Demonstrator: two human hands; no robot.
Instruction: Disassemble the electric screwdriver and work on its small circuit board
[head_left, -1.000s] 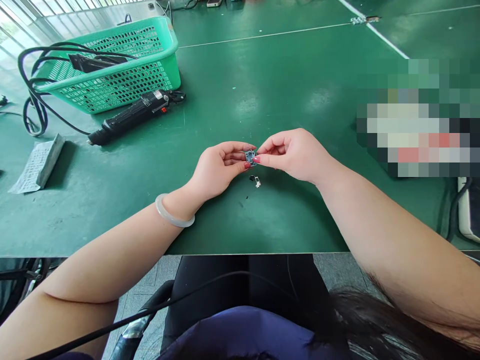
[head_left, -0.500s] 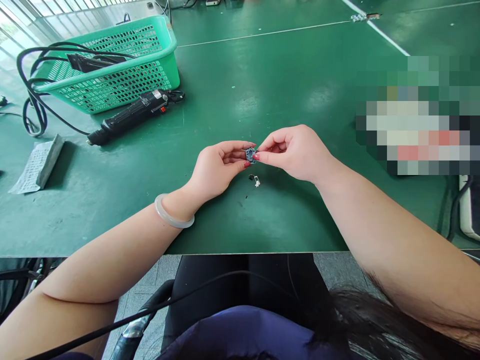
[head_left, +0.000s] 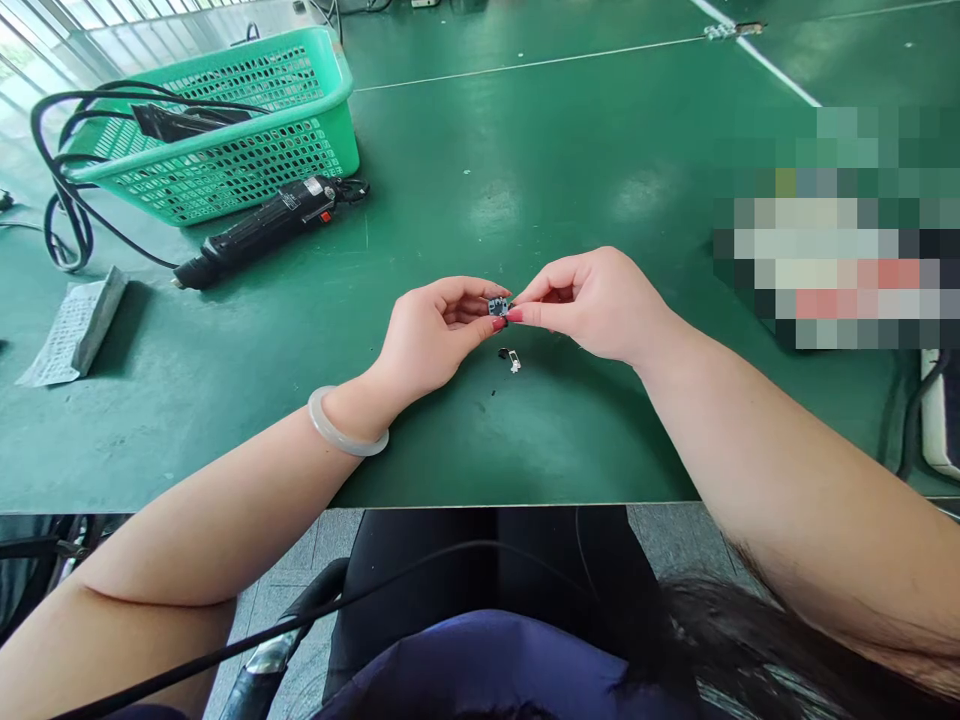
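Note:
A small dark grey-blue part (head_left: 498,307) is pinched between the thumb and fingers of my left hand (head_left: 442,335), above the green table. From the right, the thumb and forefinger of my right hand (head_left: 585,303) close at the part's right edge; whether they grip the part or a smaller piece on it is too small to tell. Just below the hands, a small white and black piece (head_left: 513,361) lies on the table, with a tiny dark speck beside it. A pale bangle is round my left wrist.
On the green table (head_left: 420,440), a green basket (head_left: 232,170) holding cables and a dark object stands at the back left. A black electric screwdriver (head_left: 262,228) lies before it. A grey printed packet (head_left: 79,330) is at far left. Something pixelated (head_left: 847,250) is at right.
The small part has tilted in my fingers, so that it looks flatter. My hands have otherwise barely moved.

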